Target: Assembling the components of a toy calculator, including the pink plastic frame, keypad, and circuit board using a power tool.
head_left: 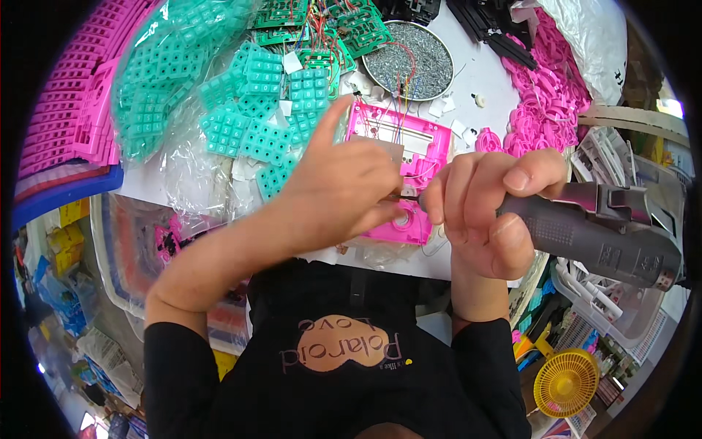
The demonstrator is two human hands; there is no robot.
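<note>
A pink plastic casing [439, 146] lies on the table in front of me, with thin wires and a brown square piece [382, 150] at its upper part. My right hand [479, 208] is wrapped round a dark grey electric screwdriver [599, 238], its body slanting out to the right. The thin bit points left, down at the casing. Over the casing's left side is my left hand [336, 179], forefinger stretched out and the other fingers curled with the thumb near the bit's tip. Whatever those fingers pinch is hidden.
Turquoise keypads [263, 139], some bagged, lie to the left beside stacked pink casings [62, 95]. Green circuit boards [362, 29] with wires and a round dish [453, 73] of screws stand behind. Pink loops [541, 95] heap at the right; a yellow basket [567, 382] is below.
</note>
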